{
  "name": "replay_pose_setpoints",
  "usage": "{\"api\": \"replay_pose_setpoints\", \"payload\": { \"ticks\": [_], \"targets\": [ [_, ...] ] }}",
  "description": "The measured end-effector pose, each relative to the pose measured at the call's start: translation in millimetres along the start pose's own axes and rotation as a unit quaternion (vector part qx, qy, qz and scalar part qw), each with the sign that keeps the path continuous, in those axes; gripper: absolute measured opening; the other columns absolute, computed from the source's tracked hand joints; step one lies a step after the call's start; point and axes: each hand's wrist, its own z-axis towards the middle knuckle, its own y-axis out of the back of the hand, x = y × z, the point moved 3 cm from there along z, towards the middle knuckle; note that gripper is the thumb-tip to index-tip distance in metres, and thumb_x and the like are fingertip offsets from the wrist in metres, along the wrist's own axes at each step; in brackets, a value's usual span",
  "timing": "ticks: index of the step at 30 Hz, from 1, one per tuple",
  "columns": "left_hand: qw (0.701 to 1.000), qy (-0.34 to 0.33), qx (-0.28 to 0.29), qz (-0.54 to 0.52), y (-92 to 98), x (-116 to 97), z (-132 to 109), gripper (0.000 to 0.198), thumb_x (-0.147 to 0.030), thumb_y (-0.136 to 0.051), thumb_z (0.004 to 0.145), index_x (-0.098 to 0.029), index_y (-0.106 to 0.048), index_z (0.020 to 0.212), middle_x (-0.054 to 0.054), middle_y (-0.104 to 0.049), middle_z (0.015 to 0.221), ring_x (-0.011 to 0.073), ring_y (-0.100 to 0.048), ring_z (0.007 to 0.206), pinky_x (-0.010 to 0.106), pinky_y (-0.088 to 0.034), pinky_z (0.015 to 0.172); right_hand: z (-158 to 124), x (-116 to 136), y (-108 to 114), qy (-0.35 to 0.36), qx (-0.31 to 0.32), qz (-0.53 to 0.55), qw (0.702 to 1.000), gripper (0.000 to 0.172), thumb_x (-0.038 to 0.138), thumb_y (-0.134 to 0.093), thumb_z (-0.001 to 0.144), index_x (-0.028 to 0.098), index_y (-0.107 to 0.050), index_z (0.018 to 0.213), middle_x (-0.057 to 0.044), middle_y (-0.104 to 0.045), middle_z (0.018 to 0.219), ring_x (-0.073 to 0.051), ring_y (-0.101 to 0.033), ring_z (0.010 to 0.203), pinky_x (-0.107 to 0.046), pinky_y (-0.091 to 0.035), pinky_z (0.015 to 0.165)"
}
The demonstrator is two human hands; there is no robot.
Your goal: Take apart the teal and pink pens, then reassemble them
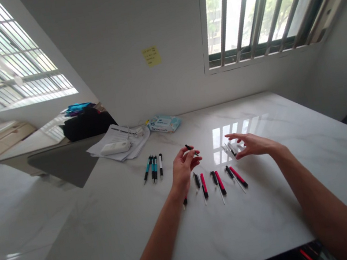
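Observation:
My left hand (182,168) is closed on a small black pen part (188,147), pinched between thumb and fingers above the table. Over to the right, my right hand (254,143) has its thumb and fingers spread apart. Close to its fingertips lies a white-and-black pen piece (231,150) with thin parts beside it; whether the thumb touches it I cannot tell. In front of both hands are groups of pen parts: red barrels (220,183) with black ends, black grip pieces (197,181) and thin white refills (239,184). My left wrist partly hides another red-and-black piece (185,200).
Left of my hands lie several blue-and-black pens (152,169) and a white-and-black pen (161,166). Papers (120,135) with a white device (115,148) on them and a wipes packet (164,123) are at the back. The marble-patterned table (245,234) ends near my body.

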Motion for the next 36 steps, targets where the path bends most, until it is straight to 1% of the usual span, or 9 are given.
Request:
{"api": "replay_pose_setpoints", "payload": {
  "ticks": [4, 9, 13, 17, 20, 24, 28, 32, 36],
  "targets": [
    [1.000, 0.012, 0.013, 0.010, -1.8, 1.3, -0.9, 0.046, -0.042, -0.088, 0.070, -0.018, -0.069, 0.105, 0.005, -0.075, 0.095, 0.0147, -0.072, 0.078, 0.027, -0.056, 0.075, 1.0, -8.9, -6.8, -0.017, 0.032, -0.018, 0.999, 0.092, 0.036, -0.088, 0.070, 0.038, -0.047, 0.153, -0.010, -0.066, 0.137, -0.033, -0.066, 0.117, -0.040, -0.057, 0.087],
    [0.999, 0.013, 0.015, 0.030, -2.4, 1.0, -1.9, 0.043, -0.042, -0.090, 0.068, -0.018, -0.075, 0.100, 0.005, -0.075, 0.092, 0.0139, -0.070, 0.075, 0.028, -0.056, 0.076, 3.6, 2.0, -2.0, 0.014, -0.031, -0.019, 0.999, 0.074, 0.032, -0.084, 0.074, 0.035, -0.058, 0.144, -0.009, -0.065, 0.135, -0.031, -0.066, 0.113, -0.043, -0.057, 0.090],
    [0.999, 0.021, 0.016, 0.041, -2.2, 4.9, -2.5, 0.042, -0.042, -0.090, 0.068, -0.017, -0.077, 0.098, 0.005, -0.074, 0.089, 0.0136, -0.068, 0.074, 0.028, -0.055, 0.077, 3.6, 47.4, -12.4, 0.120, -0.110, -0.011, 0.987, 0.084, 0.032, -0.083, 0.078, 0.037, -0.045, 0.153, -0.008, -0.059, 0.141, -0.029, -0.062, 0.118, -0.048, -0.056, 0.096],
    [0.998, 0.013, 0.034, 0.060, -1.5, 11.4, -1.7, 0.043, -0.046, -0.089, 0.070, -0.017, -0.077, 0.099, 0.006, -0.075, 0.090, 0.0154, -0.068, 0.078, 0.030, -0.054, 0.079, 0.7, 101.8, -45.6, 0.212, -0.099, 0.023, 0.972, 0.087, 0.026, -0.082, 0.080, 0.041, -0.040, 0.155, -0.007, -0.054, 0.148, -0.029, -0.057, 0.127, -0.048, -0.054, 0.103],
    [0.996, 0.011, 0.051, 0.070, -0.4, 14.3, -0.9, 0.044, -0.048, -0.088, 0.071, -0.017, -0.077, 0.099, 0.007, -0.075, 0.094, 0.0166, -0.067, 0.081, 0.031, -0.054, 0.080, -1.3, 119.9, -62.2, 0.234, -0.085, 0.032, 0.968, 0.087, 0.021, -0.081, 0.080, 0.040, -0.041, 0.155, -0.007, -0.053, 0.149, -0.030, -0.056, 0.130, -0.048, -0.054, 0.105],
    [0.996, 0.006, 0.027, 0.079, 3.5, 13.3, 0.8, 0.044, -0.049, -0.088, 0.069, -0.017, -0.076, 0.097, 0.007, -0.075, 0.092, 0.0167, -0.067, 0.080, 0.031, -0.053, 0.079, -1.1, 117.3, -63.1, 0.228, -0.082, 0.043, 0.969, 0.085, 0.023, -0.082, 0.079, 0.041, -0.043, 0.153, -0.008, -0.054, 0.148, -0.029, -0.062, 0.118, -0.048, -0.058, 0.099],
    [0.996, 0.010, 0.019, 0.085, 5.8, 14.5, 1.5, 0.044, -0.049, -0.088, 0.069, -0.016, -0.076, 0.096, 0.006, -0.075, 0.091, 0.0165, -0.067, 0.079, 0.031, -0.053, 0.079, -2.0, 117.6, -60.2, 0.226, -0.104, 0.057, 0.967, 0.095, 0.025, -0.084, 0.078, 0.041, -0.035, 0.158, -0.008, -0.056, 0.144, -0.027, -0.065, 0.108, -0.047, -0.060, 0.092],
    [0.994, 0.017, 0.071, 0.083, 2.2, 19.1, 0.5, 0.044, -0.050, -0.084, 0.074, -0.016, -0.078, 0.101, 0.007, -0.075, 0.094, 0.0172, -0.067, 0.082, 0.032, -0.053, 0.082, -3.4, 124.4, -63.6, 0.235, -0.087, 0.042, 0.967, 0.096, 0.024, -0.082, 0.080, 0.043, -0.032, 0.159, -0.007, -0.056, 0.146, -0.026, -0.064, 0.109, -0.047, -0.057, 0.097],
    [0.993, -0.005, 0.039, 0.112, 2.7, 14.2, 1.5, 0.041, -0.048, -0.087, 0.071, -0.017, -0.080, 0.096, 0.006, -0.077, 0.091, 0.0173, -0.066, 0.080, 0.032, -0.052, 0.080, 3.3, 101.8, -50.2, 0.203, -0.110, 0.035, 0.972, 0.087, 0.033, -0.084, 0.080, 0.038, -0.041, 0.155, -0.007, -0.058, 0.144, -0.027, -0.063, 0.114, -0.046, -0.056, 0.096]
  ]
}}
